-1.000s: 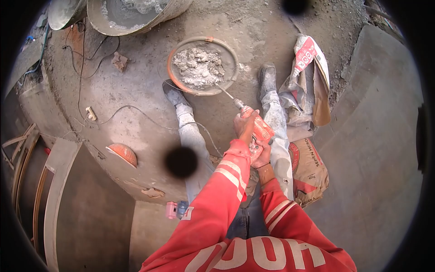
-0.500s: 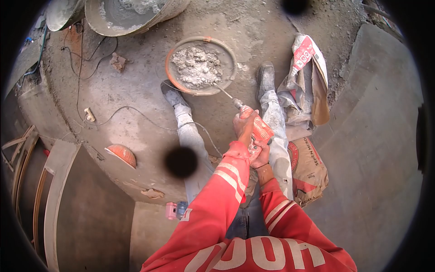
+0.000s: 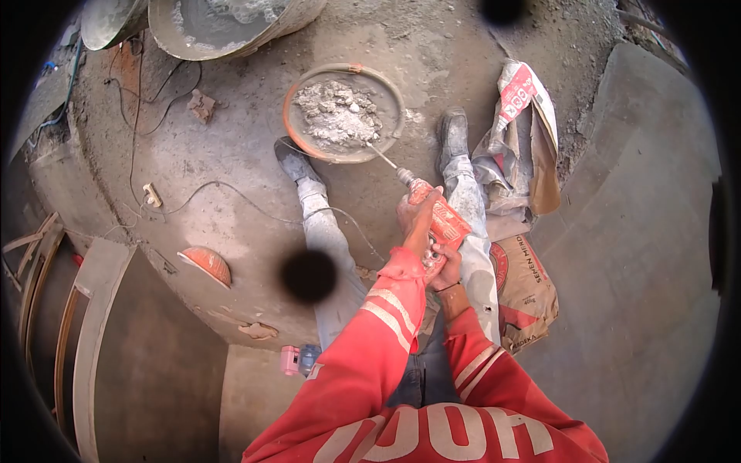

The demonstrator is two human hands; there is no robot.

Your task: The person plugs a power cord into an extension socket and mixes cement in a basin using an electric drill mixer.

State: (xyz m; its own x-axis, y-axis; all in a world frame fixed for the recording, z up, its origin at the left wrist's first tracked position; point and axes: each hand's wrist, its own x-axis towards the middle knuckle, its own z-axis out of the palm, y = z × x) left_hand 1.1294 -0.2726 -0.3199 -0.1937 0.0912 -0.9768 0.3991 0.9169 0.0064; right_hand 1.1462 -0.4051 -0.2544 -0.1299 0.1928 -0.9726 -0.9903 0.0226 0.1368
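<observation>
Both hands are on a red-orange power drill (image 3: 449,224) dusted with grey. My left hand (image 3: 417,220) wraps round its front body, behind the chuck. Closer to me, my right hand (image 3: 445,266) is closed about the rear grip, partly hidden by the left sleeve. From the chuck a thin metal rod (image 3: 383,157) slants into a round bucket (image 3: 289,123) with an orange and grey rim. The rod's end is hidden in lumpy grey cement mix (image 3: 340,116), with wetter grey around it. The bucket stands on the ground just ahead of my boots.
A torn cement sack (image 3: 515,116) and another sack (image 3: 529,297) lie to the right. A power cable (image 3: 231,187) runs left to a socket (image 3: 153,195). An orange half-round bowl (image 3: 207,265) lies left. Large tubs (image 3: 174,46) with grey liquid stand at far left.
The rod's entry point has shifted slightly right in the bucket, and the lumps in the mix have changed shape. Both hands keep their hold on the drill.
</observation>
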